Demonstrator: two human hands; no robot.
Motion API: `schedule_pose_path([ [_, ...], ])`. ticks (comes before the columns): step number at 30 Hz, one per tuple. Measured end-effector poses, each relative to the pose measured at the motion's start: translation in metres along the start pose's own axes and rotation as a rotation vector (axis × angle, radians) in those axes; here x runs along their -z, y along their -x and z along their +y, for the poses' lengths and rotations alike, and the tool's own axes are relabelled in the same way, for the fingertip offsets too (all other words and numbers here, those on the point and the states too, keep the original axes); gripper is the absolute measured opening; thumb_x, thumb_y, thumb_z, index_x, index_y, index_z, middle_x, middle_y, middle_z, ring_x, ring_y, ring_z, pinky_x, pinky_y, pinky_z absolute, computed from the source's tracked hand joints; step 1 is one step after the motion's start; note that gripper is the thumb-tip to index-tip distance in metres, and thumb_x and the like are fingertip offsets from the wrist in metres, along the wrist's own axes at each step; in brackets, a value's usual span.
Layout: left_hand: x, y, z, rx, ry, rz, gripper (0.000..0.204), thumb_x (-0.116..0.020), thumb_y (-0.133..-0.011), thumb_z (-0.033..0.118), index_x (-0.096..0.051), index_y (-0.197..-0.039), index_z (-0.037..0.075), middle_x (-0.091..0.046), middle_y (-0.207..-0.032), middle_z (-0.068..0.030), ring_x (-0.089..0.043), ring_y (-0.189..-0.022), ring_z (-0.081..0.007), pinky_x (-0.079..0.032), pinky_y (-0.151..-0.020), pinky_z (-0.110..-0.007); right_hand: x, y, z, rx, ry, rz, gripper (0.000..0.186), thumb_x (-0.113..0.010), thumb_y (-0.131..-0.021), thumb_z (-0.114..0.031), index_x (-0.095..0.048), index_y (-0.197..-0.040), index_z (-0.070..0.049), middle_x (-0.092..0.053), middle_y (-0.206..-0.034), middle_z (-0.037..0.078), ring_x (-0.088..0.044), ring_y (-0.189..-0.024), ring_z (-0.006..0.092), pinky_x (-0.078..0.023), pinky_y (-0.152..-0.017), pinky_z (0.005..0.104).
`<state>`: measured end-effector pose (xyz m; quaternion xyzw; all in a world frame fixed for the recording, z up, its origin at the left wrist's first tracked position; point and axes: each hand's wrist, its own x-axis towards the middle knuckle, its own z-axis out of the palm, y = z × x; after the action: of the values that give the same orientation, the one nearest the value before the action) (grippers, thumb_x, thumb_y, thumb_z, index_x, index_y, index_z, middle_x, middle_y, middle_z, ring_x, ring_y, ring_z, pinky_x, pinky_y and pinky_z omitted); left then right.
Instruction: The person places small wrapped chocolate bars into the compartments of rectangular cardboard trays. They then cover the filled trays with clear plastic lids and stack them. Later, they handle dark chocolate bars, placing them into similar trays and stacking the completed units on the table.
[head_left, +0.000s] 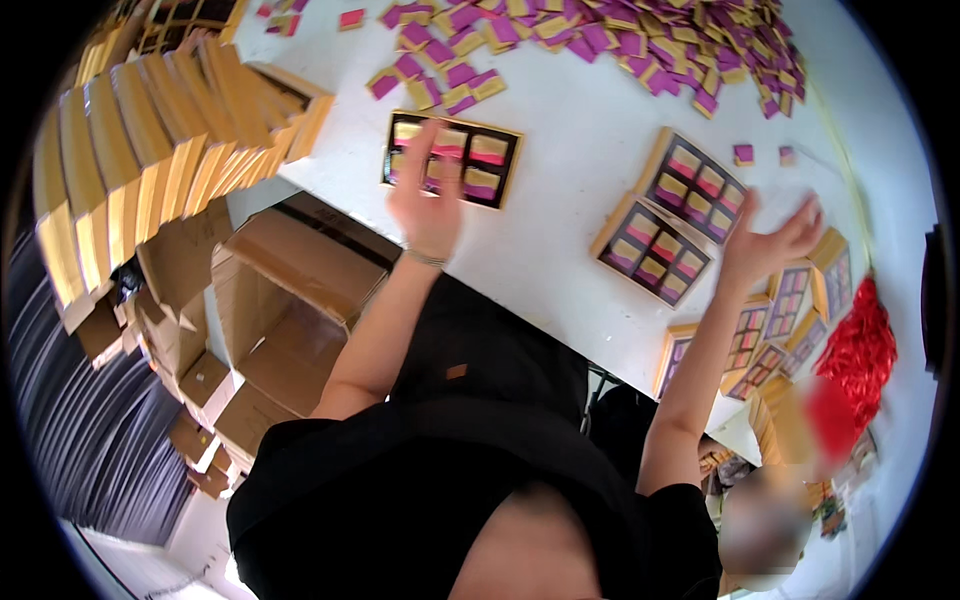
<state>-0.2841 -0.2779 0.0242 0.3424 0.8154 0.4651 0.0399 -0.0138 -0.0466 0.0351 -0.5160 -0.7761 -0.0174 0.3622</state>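
My left hand [425,205] is over a dark-lined box with a gold rim [508,165], its fingers stretched out and slightly blurred. Small gold, pink and purple packets [488,150] sit in the compartments of that box, partly covered by the fingers. Whether the fingertips touch a packet I cannot tell. To the right, my right hand [765,240] hangs open with fingers apart, holding nothing. It is nearest to two filled boxes that lie edge to edge, an upper box [664,158] and a lower box [606,238].
Loose gold and purple packets [640,45] cover the table's far side. Stacked yellow-edged trays [130,150] stand at left, above open cardboard boxes [270,340]. More filled boxes [785,300] lie at right beside shiny red material [865,335]. A blurred person [765,525] is at lower right.
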Motion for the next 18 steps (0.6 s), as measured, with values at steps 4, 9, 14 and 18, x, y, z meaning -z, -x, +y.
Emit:
schedule_pose_path([
  [4,0.053,-0.007,-0.087,0.641,0.336,0.123,0.040,-0.044,-0.101,0.028,-0.053,-0.125,-0.003,-0.057,-0.128,-0.0138,-0.052,-0.122,-0.0221,-0.040,-0.102,-0.033,-0.019,0.057,-0.172,0.633,-0.376,-0.714,0.079,-0.079,-0.062,-0.043,-0.051,-0.133,-0.020,-0.035,-0.144,0.013,-0.034,-0.128,0.0399,-0.028,-0.102,0.0570],
  [9,0.043,-0.029,-0.101,0.624,0.541,-0.067,0.050,-0.043,-0.101,0.035,-0.050,-0.127,-0.007,-0.057,-0.127,-0.0170,-0.054,-0.120,-0.0239,-0.045,-0.100,-0.033,-0.072,0.088,-0.221,0.722,-0.434,-0.796,0.080,-0.083,-0.059,-0.037,-0.052,-0.131,-0.020,-0.040,-0.139,0.013,-0.038,-0.122,0.0402,-0.031,-0.097,0.0578],
  [14,0.037,-0.031,-0.102,0.563,0.341,-0.073,0.035,-0.054,-0.097,0.028,-0.065,-0.112,-0.003,-0.070,-0.102,-0.0096,-0.064,-0.095,-0.0134,-0.050,-0.082,-0.026,-0.083,0.095,-0.233,0.804,-0.426,-0.802,0.081,-0.084,-0.058,-0.039,-0.052,-0.131,-0.020,-0.041,-0.138,0.013,-0.038,-0.123,0.0397,-0.031,-0.097,0.0562],
  [18,0.038,-0.031,-0.094,0.552,0.222,-0.084,0.029,-0.060,-0.093,0.020,-0.066,-0.111,-0.001,-0.071,-0.100,-0.0093,-0.066,-0.087,-0.0137,-0.051,-0.079,-0.026,-0.089,0.099,-0.238,0.809,-0.405,-0.809,0.081,-0.083,-0.058,-0.041,-0.052,-0.130,-0.021,-0.041,-0.139,0.013,-0.038,-0.123,0.0391,-0.032,-0.097,0.0557],
])
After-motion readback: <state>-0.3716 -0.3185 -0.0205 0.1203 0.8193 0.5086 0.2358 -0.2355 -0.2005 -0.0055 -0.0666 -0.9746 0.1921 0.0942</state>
